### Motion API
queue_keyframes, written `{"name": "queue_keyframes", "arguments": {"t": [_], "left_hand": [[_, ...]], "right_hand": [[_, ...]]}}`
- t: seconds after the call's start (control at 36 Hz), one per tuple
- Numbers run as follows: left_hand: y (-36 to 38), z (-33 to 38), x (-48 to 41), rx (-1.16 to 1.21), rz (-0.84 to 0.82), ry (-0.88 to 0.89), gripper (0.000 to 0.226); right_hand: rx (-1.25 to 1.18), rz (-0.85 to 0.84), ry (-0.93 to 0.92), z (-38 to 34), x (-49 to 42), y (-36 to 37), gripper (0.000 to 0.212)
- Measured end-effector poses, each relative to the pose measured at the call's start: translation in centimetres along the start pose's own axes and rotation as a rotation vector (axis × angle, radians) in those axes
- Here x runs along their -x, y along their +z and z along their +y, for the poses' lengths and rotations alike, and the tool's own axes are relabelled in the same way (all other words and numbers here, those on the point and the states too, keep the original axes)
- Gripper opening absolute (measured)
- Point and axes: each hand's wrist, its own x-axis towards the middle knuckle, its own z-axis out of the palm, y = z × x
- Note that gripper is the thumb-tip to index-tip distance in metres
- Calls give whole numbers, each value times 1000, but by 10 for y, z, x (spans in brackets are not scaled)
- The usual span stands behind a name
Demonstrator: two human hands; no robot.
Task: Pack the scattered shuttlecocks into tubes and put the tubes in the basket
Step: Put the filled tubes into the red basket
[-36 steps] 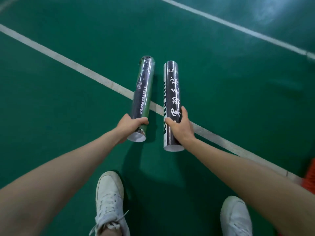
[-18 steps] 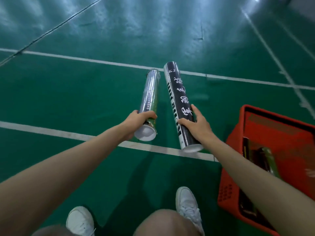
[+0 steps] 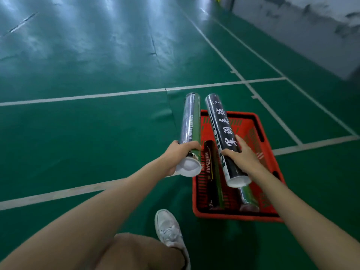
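Subject: two shuttlecock tubes in transit to the basket.

**Grip.** The left hand (image 3: 181, 153) grasps a silver-and-green tube (image 3: 190, 121) just ahead of its white-capped near end, with the fingers (image 3: 192, 146) wrapped over the top. The right hand (image 3: 243, 155) grasps a black tube with white calligraphy (image 3: 219, 125) at its lower half, thumb on one side and fingers on the other. The tubes are held side by side, not touching, pointing away from the person.

**Change.** A second ago the same tubes, in the same grips, hung over bare green court floor (image 3: 97, 143). Half a second ago the red basket (image 3: 233, 218) had only entered at the right edge of the view. It now lies directly beneath the load. The black tube is over its interior and the silver-and-green tube is above its left rim.

**Contents.** A dark brown tube (image 3: 212, 178) and a green tube (image 3: 248, 197) already lie lengthwise in the basket.

**Assessment.** The carry appears complete, and lowering and release remain. The left-hand tube likely needs a shift to the right to clear the rim. No loose shuttlecocks are in view. A white shoe (image 3: 167, 225) stands near the basket's near left corner
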Motion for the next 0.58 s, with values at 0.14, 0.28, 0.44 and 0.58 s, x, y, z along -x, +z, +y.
{"name": "queue_keyframes", "arguments": {"t": [0.14, 0.28, 0.44, 0.58], "left_hand": [[40, -11, -23, -79, -43, -33, 59], [66, -27, -46, -238, -79, -35, 64], [78, -42, -69, -425, -61, -37, 66], [74, -54, -79, -521, -22, -38, 70]], "right_hand": [[28, 14, 146, 59, -8, -16, 88], [85, 2, 247, 102, -22, -7, 83], [106, -32, 277, 126, -39, 23, 84], [226, -43, 246, 132, -54, 57, 83]]}}
